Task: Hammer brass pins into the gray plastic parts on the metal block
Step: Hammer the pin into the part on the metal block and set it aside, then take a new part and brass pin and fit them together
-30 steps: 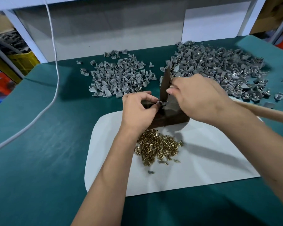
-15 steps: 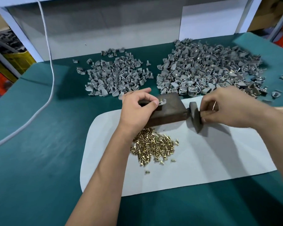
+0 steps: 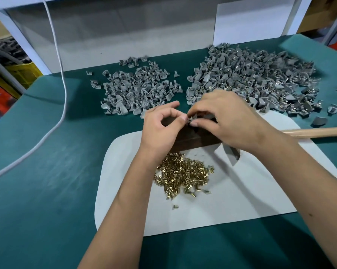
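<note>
Right hand (image 3: 229, 121) has returned over the metal block (image 3: 191, 136); both hands pinch a small gray part (image 3: 193, 119), left hand (image 3: 162, 127) at 9 o'clock.

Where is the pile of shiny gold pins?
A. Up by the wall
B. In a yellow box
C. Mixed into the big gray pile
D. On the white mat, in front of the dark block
D: the brass pins lie heaped on the white mat, just nearer than the metal block.
</note>
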Tool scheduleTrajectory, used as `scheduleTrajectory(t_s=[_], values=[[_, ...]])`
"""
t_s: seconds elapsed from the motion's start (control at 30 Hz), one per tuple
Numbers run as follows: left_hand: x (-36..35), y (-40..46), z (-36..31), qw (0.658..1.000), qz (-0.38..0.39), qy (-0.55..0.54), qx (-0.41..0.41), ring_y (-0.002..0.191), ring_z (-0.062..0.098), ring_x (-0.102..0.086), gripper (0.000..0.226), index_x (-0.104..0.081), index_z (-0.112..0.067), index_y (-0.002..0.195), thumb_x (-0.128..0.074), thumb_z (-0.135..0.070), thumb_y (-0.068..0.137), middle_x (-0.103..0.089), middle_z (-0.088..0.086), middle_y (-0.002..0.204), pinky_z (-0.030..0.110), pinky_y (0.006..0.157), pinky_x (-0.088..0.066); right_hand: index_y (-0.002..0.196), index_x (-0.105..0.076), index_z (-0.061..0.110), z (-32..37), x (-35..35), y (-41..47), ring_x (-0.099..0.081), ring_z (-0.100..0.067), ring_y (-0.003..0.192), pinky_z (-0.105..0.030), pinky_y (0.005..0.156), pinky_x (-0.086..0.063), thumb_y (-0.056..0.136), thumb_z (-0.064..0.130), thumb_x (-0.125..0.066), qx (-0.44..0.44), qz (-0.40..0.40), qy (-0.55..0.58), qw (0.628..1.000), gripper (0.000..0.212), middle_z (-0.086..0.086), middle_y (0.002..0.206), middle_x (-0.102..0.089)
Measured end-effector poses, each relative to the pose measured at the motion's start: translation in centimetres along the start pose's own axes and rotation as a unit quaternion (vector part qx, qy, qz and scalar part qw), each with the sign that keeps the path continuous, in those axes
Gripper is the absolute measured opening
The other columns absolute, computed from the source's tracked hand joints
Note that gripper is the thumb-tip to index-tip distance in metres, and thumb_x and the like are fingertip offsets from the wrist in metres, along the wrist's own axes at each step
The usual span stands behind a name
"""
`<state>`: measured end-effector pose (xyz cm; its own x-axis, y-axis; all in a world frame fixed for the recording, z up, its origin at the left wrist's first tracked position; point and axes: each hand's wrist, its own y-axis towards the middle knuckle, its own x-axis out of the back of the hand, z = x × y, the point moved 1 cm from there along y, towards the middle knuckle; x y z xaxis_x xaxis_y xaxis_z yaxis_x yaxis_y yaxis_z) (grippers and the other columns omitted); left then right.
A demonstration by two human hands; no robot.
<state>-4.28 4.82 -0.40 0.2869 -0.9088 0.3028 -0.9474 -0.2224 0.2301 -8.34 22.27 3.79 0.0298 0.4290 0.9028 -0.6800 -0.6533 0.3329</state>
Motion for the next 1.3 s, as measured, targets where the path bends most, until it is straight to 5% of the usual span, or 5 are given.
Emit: scheduleTrajectory(t_s=[0.2,0.4,0.73,0.97,1.3], values=[[3.1,1.6,2.4,0.951,-0.169,0.259,0.018,0.127,0.024,-0.042,0.017,-0.074,-0.027,0.099,-0.062,-0.038,0.097,-0.068,-0.01,0.121,0.032,0.094,-0.027,0.082,-0.06,0.025,-2.3,0.2,0.9,-0.054,-0.018,0.08,-0.035,0.076,-0.045,0.091,0.061,-0.046,-0.072,-0.031,-0.022,0.997,0.04,0.006,0.082,-0.058],[4.9,1.6,4.8,0.937,-0.11,0.329,0.025,0.141,0.028,-0.03,0.036,-0.064,-0.027,0.134,-0.057,-0.022,0.099,-0.054,-0.008,0.149,0.042,0.109,-0.029,0.077,-0.057,0.016,-4.6,-0.3,2.2,-0.058,-0.029,0.075,-0.038,0.072,-0.047,0.097,0.047,-0.063,-0.116,-0.008,-0.05,0.992,0.037,-0.009,0.077,-0.064],[4.4,2.0,4.6,0.926,-0.136,0.35,-0.027,0.117,0.027,-0.044,0.014,-0.074,-0.024,0.093,-0.082,-0.03,0.083,-0.068,-0.004,0.113,0.023,0.087,-0.023,0.067,-0.062,0.021,-3.2,1.2,3.1,-0.062,-0.022,0.068,-0.034,0.072,-0.052,0.084,0.067,-0.065,-0.187,-0.046,-0.054,0.98,0.049,-0.003,0.068,-0.065],[4.9,1.9,4.2,0.934,-0.136,0.328,-0.04,0.107,0.03,-0.054,0.014,-0.074,-0.022,0.087,-0.069,-0.011,0.079,-0.071,0.002,0.102,0.022,0.09,-0.024,0.073,-0.071,0.033,7.9,0.1,2.4,-0.062,0.006,0.066,-0.007,0.057,-0.04,0.08,0.04,-0.084,0.109,0.259,0.102,0.954,0.016,0.023,0.063,-0.063],[4.6,1.8,4.8,0.965,-0.147,0.219,0.01,0.072,0.006,-0.061,0.018,-0.068,-0.025,0.081,-0.073,-0.007,0.08,-0.062,-0.019,0.07,0.031,0.076,-0.056,0.074,-0.074,0.024,9.9,-2.8,0.4,-0.061,-0.003,0.048,-0.02,0.046,-0.048,0.074,0.025,-0.088,0.117,0.419,0.072,0.897,0.014,0.013,0.055,-0.064]])
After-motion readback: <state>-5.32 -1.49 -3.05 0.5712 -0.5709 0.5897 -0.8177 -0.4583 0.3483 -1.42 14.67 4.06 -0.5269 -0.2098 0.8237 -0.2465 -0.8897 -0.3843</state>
